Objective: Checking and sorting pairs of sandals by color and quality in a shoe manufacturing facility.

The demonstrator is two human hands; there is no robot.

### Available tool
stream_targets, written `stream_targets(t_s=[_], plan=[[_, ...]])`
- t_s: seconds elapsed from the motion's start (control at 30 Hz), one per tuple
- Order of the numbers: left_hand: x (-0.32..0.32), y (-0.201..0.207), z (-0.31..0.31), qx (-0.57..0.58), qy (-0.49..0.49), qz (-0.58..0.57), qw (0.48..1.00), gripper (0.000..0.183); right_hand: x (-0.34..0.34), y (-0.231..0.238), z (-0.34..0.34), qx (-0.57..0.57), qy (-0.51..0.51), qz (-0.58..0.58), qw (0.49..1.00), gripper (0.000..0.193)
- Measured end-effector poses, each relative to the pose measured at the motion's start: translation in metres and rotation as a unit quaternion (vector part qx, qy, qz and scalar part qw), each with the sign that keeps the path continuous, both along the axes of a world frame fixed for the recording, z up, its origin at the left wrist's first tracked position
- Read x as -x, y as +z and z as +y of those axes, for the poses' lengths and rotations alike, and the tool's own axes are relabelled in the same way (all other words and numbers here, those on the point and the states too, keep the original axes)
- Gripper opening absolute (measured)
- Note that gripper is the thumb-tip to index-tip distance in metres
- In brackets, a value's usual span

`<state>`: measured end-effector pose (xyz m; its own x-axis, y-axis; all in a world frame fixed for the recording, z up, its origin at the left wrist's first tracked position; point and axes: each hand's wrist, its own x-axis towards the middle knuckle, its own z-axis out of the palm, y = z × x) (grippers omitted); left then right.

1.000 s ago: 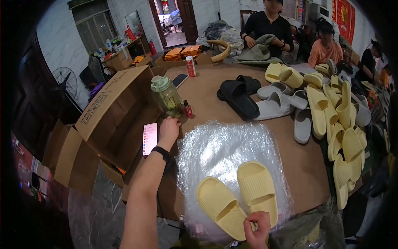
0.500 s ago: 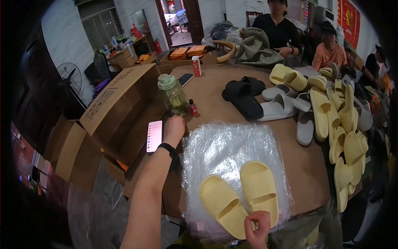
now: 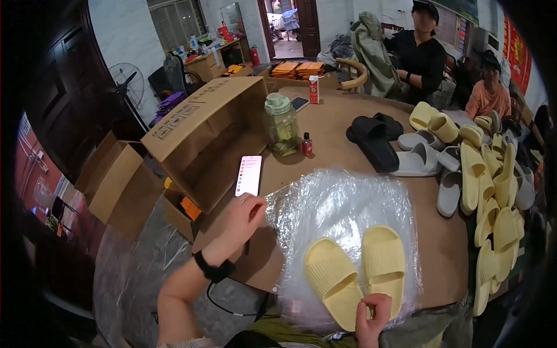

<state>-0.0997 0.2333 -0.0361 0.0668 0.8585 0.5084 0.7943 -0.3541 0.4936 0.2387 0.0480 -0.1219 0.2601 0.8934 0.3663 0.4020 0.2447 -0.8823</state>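
Hovering near brown table (image 3: pixel 444 267) edge, your left hand (image 3: pixel 239 223) half-curled, right hand (image 3: pixel 373 318) at yellow ribbed slippers (image 3: pixel 384 252), pinch unclear, brown cardboard box (image 3: pixel 197 114) ahead.

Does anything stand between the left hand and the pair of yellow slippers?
Nothing visible does: between the left hand and the yellow slippers are only brown tabletop and clear plastic, which also lies beneath the slippers. The right hand overlaps their heel end in view.

L hand (image 3: pixel 239 221) & R hand (image 3: pixel 375 319): bare. Blk wristband (image 3: pixel 212 268) w/ bulky dark case (L). Lt-grey textured sleeve edge (image 3: pixel 188 343) (L arm). Olive-grn cloth (image 3: pixel 290 330) at lap.
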Motion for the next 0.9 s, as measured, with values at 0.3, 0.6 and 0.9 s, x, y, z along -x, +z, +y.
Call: stream_targets(t_s=[0.3, 0.6, 0.9], plan=[[0.082, -0.017, -0.105, 0.031, 0.143, 0.001, 0.989, 0.008, -0.003, 0.003, -0.010, 0.001, 0.011, -0.041, 0.999, 0.013], [0.063, 0.021, -0.018, -0.132, 0.035, 0.269, 0.953, 0.014, 0.000, -0.003, -0.003, -0.012, -0.002, -0.006, 1.000, 0.013], [0.082, -0.001, 0.047, -0.033, 0.232, 0.307, 0.922, 0.050, 0.004, 0.001, -0.004, -0.025, -0.018, -0.004, 1.000, 0.014]])
